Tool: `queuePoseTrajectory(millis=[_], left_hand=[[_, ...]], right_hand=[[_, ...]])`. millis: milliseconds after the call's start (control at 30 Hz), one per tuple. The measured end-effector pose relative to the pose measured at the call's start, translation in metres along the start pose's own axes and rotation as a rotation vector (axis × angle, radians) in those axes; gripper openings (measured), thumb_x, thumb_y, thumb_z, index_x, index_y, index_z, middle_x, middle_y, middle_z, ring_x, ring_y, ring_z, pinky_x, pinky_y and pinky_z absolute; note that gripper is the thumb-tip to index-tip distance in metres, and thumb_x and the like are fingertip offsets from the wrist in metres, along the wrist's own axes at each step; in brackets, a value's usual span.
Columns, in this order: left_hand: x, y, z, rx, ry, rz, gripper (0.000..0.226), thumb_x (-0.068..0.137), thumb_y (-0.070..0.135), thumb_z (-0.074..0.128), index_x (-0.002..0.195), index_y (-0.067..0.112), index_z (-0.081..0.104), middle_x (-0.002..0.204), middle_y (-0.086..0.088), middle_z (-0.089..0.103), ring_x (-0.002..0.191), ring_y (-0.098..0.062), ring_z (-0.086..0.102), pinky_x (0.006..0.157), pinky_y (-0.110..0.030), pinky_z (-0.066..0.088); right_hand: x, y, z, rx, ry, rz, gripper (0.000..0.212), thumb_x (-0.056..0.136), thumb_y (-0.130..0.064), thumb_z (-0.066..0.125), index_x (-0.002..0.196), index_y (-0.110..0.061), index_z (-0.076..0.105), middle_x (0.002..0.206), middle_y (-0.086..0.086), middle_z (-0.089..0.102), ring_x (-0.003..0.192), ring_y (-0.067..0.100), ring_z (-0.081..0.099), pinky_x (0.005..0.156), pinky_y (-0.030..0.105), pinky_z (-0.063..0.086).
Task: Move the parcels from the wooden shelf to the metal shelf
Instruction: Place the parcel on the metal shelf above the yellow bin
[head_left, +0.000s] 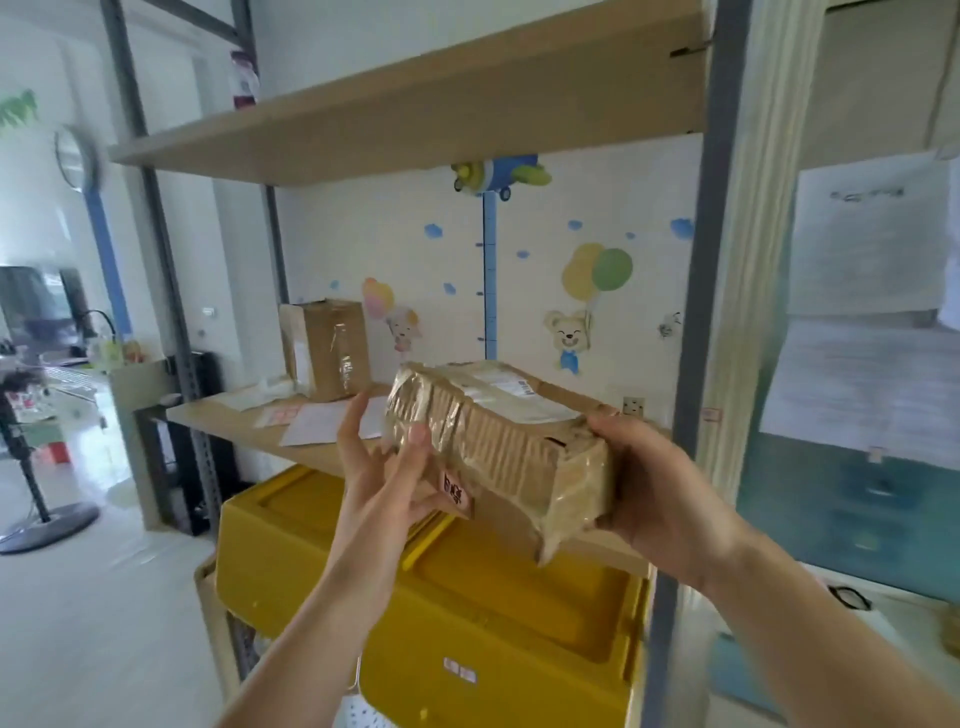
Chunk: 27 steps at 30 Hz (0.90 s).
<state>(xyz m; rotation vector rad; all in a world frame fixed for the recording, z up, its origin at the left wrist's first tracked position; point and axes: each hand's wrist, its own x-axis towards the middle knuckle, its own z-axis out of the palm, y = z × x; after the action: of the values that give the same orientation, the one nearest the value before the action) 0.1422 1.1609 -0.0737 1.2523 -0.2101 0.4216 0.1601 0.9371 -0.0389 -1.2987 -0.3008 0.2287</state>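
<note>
A flat cardboard parcel (498, 447), wrapped in clear tape with a white label on top, is held in the air in front of a shelf unit with grey metal uprights (719, 208) and pale wooden boards (228, 418). My right hand (660, 488) grips its right end. My left hand (382, 462) is on its left end, thumb on the side and fingers underneath. A second, upright cardboard parcel (326, 347) stands at the back left of the same board, apart from both hands.
Flat white papers (317, 423) lie on the board near the upright parcel. A large yellow box (467, 597) sits below the board. Another wooden board (415, 114) runs overhead. A fan stand (31, 499) is on the floor at left. Papers hang on the wall at right.
</note>
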Motion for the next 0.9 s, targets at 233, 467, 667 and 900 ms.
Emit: queuePoseTrajectory(millis=[233,467,667,900], left_hand=[[0.102,-0.022,-0.057,0.400,-0.001,0.076,0.027,0.090,0.036,0.066,0.114,0.024,0.069,0.100,0.012,0.081,0.093,-0.002,0.076,0.076,-0.019,0.059],[0.182,-0.084,-0.073,0.628,-0.180,-0.016,0.029,0.094,0.022,0.068,0.123,0.026,0.064,0.112,0.009,0.074,0.105,-0.005,0.068,0.099,-0.040,0.056],[0.232,-0.123,-0.100,0.753,-0.142,-0.123,0.059,0.093,0.022,0.069,0.148,0.016,0.048,0.140,-0.006,0.064,0.132,-0.026,0.059,0.110,-0.045,0.047],[0.224,-0.109,-0.102,0.721,-0.074,-0.079,0.088,0.094,0.027,0.069,0.163,0.022,0.015,0.167,-0.005,0.033,0.153,-0.026,0.032,0.122,-0.049,0.030]], right_hand=[[0.095,0.024,0.031,-0.051,0.180,0.017,0.063,0.081,-0.047,0.071,0.134,-0.016,0.058,0.128,0.017,0.065,0.098,0.034,0.076,0.084,0.044,0.062],[0.157,0.068,0.018,-0.794,0.415,-0.013,0.083,0.072,-0.018,0.089,0.141,-0.018,0.044,0.139,0.001,0.061,0.126,0.021,0.059,0.108,0.040,0.046],[0.198,0.102,0.024,-0.858,0.419,-0.012,0.092,0.074,-0.024,0.088,0.149,-0.021,0.035,0.147,0.002,0.056,0.133,0.023,0.055,0.108,0.035,0.043],[0.203,0.096,0.033,-0.919,0.405,-0.014,0.102,0.075,-0.032,0.086,0.156,-0.023,0.025,0.154,0.006,0.048,0.139,0.028,0.048,0.109,0.040,0.042]])
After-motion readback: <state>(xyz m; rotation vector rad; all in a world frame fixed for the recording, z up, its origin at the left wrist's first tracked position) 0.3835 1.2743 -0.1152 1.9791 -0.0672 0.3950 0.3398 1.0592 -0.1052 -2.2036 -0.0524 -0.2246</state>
